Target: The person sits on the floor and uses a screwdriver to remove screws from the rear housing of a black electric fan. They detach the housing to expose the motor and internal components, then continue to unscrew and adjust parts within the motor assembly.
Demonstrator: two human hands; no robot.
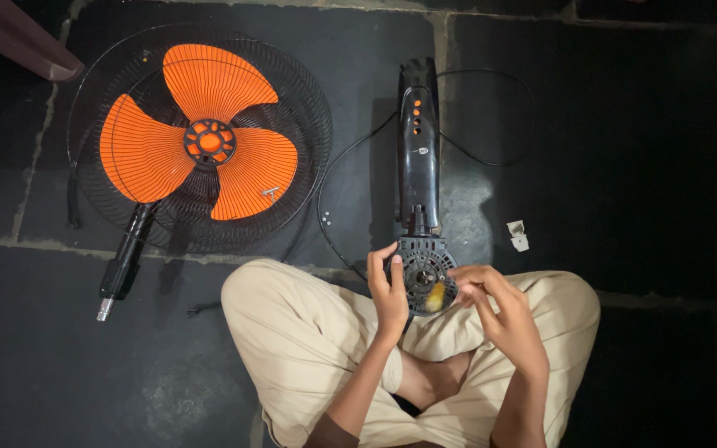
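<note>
A black fan motor housing [419, 141] lies lengthwise on the dark stone floor, its round ribbed end plate [421, 274] resting at my crossed legs. My left hand [388, 290] grips the left rim of that plate. On the plate's right edge, my right hand [491, 303] has its fingertips curled; whether they pinch something small I cannot tell. A yellowish patch [436, 297] shows on the plate's lower right.
An orange three-blade fan [201, 141] lies in a black wire guard [309, 108] at left, with a black handled screwdriver [122, 265] below it. A black cord [334, 191] loops around the housing. A small white piece [518, 236] lies at right.
</note>
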